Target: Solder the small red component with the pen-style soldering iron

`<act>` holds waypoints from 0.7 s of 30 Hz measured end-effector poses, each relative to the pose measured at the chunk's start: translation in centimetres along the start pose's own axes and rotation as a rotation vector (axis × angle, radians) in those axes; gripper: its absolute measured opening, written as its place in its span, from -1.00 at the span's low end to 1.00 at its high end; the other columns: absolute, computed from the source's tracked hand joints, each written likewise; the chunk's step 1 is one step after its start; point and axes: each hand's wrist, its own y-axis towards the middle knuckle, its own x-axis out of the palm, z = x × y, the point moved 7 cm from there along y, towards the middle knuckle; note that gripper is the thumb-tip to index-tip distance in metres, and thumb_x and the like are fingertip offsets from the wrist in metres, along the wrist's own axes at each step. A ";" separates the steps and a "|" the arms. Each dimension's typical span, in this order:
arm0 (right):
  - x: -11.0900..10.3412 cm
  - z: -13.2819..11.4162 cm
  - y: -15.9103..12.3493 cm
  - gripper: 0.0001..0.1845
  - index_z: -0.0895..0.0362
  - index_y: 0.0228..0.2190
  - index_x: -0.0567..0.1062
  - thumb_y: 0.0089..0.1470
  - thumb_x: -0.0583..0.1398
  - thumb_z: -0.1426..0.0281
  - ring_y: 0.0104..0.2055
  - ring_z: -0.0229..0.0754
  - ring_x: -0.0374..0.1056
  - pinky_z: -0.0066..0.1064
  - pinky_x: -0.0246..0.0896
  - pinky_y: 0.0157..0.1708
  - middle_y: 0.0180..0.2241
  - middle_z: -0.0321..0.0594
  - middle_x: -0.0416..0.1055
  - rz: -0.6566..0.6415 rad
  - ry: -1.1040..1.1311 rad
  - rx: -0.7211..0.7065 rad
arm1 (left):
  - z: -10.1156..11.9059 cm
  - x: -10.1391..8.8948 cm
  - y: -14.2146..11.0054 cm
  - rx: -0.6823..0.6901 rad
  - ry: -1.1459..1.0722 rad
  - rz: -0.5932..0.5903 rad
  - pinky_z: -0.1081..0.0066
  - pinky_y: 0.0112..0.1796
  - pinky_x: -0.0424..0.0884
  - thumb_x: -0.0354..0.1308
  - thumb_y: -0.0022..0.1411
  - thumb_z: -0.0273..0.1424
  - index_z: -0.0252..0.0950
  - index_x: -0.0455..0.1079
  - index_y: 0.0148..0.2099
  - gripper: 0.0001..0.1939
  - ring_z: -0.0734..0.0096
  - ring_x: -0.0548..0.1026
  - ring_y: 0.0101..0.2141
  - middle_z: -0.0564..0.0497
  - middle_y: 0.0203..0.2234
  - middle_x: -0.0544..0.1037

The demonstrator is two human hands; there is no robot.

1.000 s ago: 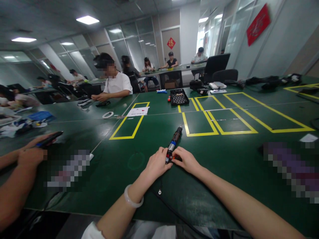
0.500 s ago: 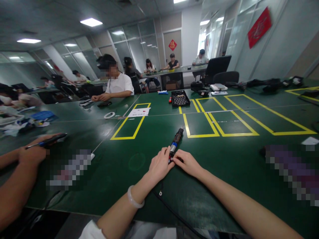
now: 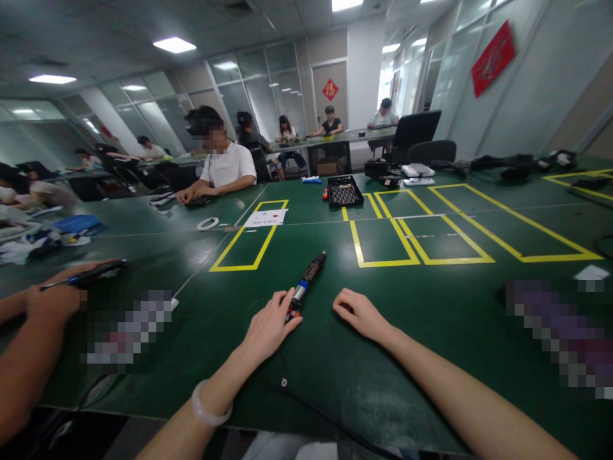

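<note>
An electric screwdriver [image 3: 309, 276], black with a blue ring and a silver section, lies slanted on the green table, its thin bit pointing away to the right. My left hand [image 3: 271, 324] is closed around its rear end, which shows red and orange bits between the fingers. A black cord [image 3: 330, 415] with a small metal ring terminal [image 3: 284, 383] runs below that hand toward the table's near edge. To the right, apart from the screwdriver, my right hand [image 3: 359, 312] rests on the table with fingers curled in; nothing shows in them.
Yellow tape outlines [image 3: 387, 262] mark the green table [image 3: 407, 383]. Beyond are a black tray of small parts [image 3: 345, 191], a paper sheet [image 3: 265, 218] and a white ring [image 3: 207, 223]. At left, a neighbour's hand [image 3: 55, 303] holds a pen-like tool. Blurred flat objects lie on both sides.
My left hand has shifted left and toward me with the screwdriver, which now slants more. My right hand has come off the screwdriver's rear end and stays about where it was.
</note>
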 end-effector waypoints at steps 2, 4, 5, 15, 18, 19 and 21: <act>0.0 0.0 0.0 -0.83 0.13 -0.42 0.41 0.21 0.09 0.41 -0.38 -0.25 0.26 -0.44 0.14 -0.35 -0.40 -0.26 0.32 0.001 0.000 -0.002 | -2.9 -0.3 -1.1 -0.073 0.011 -0.007 0.29 -0.22 0.41 -0.14 0.27 -0.03 -0.11 -0.10 0.34 -0.34 0.14 0.43 -0.06 -0.15 0.15 0.21; 0.1 0.1 0.0 -0.83 0.13 -0.42 0.41 0.21 0.09 0.43 -0.37 -0.25 0.26 -0.45 0.13 -0.35 -0.40 -0.27 0.32 0.004 0.000 -0.005 | -6.3 -0.7 -2.2 -0.152 0.025 0.000 0.27 -0.23 0.42 -0.19 0.27 0.00 -0.13 -0.09 0.34 -0.33 0.14 0.44 -0.07 -0.15 0.16 0.20; 0.2 0.2 0.0 -0.84 0.14 -0.42 0.41 0.20 0.09 0.43 -0.37 -0.25 0.26 -0.45 0.13 -0.35 -0.40 -0.27 0.32 0.004 -0.001 -0.006 | -8.1 -0.8 -2.7 -0.188 0.036 0.012 0.25 -0.22 0.43 -0.20 0.26 0.01 -0.14 -0.08 0.34 -0.32 0.13 0.44 -0.06 -0.15 0.16 0.20; 0.6 0.3 0.1 -0.87 0.14 -0.41 0.42 0.18 0.11 0.45 -0.36 -0.23 0.27 -0.45 0.13 -0.35 -0.40 -0.25 0.35 -0.019 -0.015 -0.001 | -23.9 -2.2 -4.5 -0.313 0.145 0.085 0.20 -0.02 0.31 -0.21 0.22 0.04 -0.34 -0.02 0.32 -0.23 0.07 0.36 0.03 -0.22 0.11 0.26; 0.6 0.3 0.1 -0.87 0.14 -0.41 0.43 0.18 0.11 0.45 -0.35 -0.23 0.27 -0.44 0.14 -0.34 -0.40 -0.24 0.35 -0.021 -0.018 0.003 | -25.0 -3.1 -4.4 -0.303 0.225 0.078 0.16 -0.03 0.29 -0.20 0.22 0.01 -0.37 0.04 0.30 -0.25 0.02 0.37 0.00 -0.23 0.06 0.33; 0.6 0.3 0.1 -0.87 0.14 -0.41 0.43 0.18 0.11 0.45 -0.35 -0.23 0.27 -0.44 0.14 -0.34 -0.40 -0.24 0.36 -0.023 -0.019 0.004 | -24.9 -3.5 -4.5 -0.308 0.281 0.086 0.13 -0.04 0.28 -0.19 0.23 0.00 -0.35 0.08 0.28 -0.28 -0.01 0.37 -0.01 -0.23 0.05 0.34; 0.6 0.3 0.1 -0.87 0.15 -0.41 0.43 0.17 0.11 0.45 -0.35 -0.22 0.27 -0.44 0.14 -0.34 -0.40 -0.24 0.36 -0.027 -0.021 0.006 | -23.8 -4.4 -4.8 -0.325 0.408 0.141 0.07 -0.04 0.24 -0.15 0.23 -0.05 -0.30 0.17 0.23 -0.37 -0.06 0.35 -0.01 -0.20 0.04 0.36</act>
